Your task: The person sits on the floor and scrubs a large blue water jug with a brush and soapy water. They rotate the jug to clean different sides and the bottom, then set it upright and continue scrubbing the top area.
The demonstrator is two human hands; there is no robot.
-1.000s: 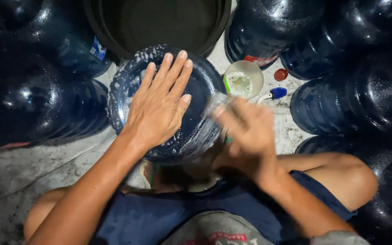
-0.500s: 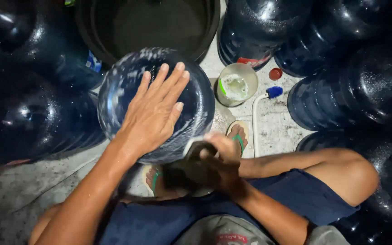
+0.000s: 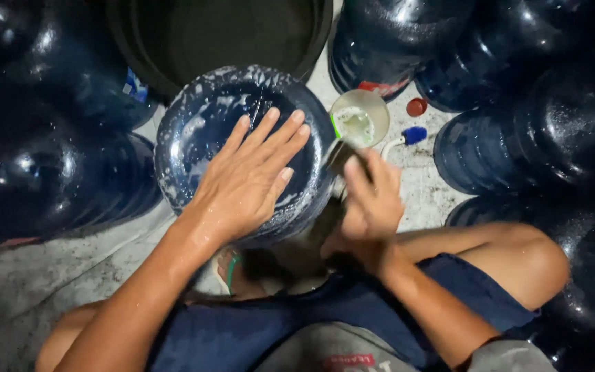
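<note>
Head view looks straight down on a large round dark-blue plastic water jug (image 3: 194, 138), soapy and wet, standing on the concrete floor (image 3: 49, 275) between the seated person's knees. Left hand (image 3: 246, 179) lies flat on its top, fingers spread, gripping nothing. Right hand (image 3: 370, 203) is blurred against the jug's right side, closed around a dark scrubbing pad (image 3: 339, 157). Just beyond sits a small pale cup (image 3: 359, 117); more dark-blue jugs (image 3: 531, 145) crowd around.

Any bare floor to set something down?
Bare concrete floor lower left, between the dark jugs and the left forearm. Small strip right of the cup, by the red cap and blue cap. Elsewhere jugs crowd tightly.
</note>
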